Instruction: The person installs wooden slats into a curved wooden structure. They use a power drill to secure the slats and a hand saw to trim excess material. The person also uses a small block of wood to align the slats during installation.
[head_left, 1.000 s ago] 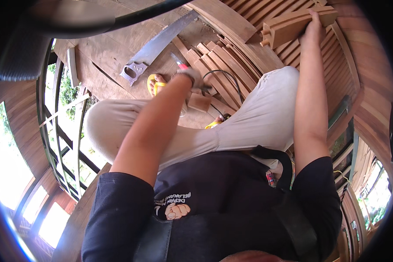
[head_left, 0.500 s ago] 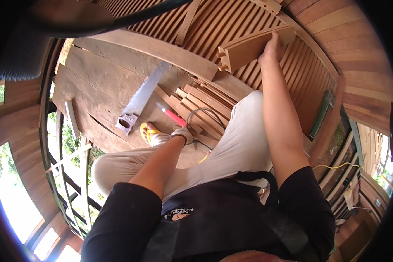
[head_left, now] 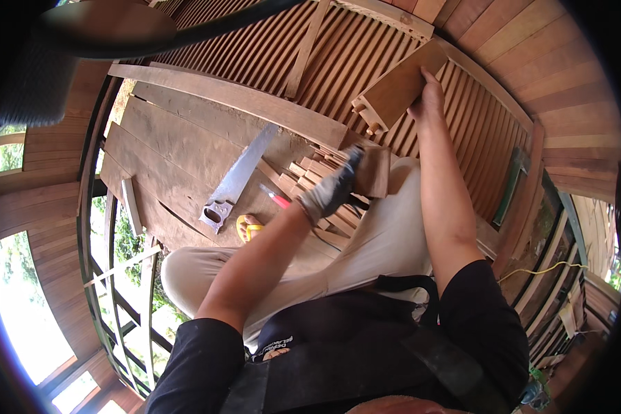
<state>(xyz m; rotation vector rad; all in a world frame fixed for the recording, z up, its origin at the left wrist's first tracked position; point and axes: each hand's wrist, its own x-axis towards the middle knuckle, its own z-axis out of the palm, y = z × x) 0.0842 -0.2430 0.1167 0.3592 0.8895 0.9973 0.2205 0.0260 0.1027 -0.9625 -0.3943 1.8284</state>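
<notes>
My right hand grips the board along its right side, seemingly leaving the left-end pegs clear; my gloved left hand clasps a block.

I see that a hand could pass over the floorboards left of the saw, but around the gloved left hand, wooden strips and the bent right leg make obstacles.

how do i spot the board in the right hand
Find the slatted wooden panel across the top. Over its right part, the right hand holds a board. Unlike the narrow slats, it is wide, with pegs jutting from one end.
</notes>
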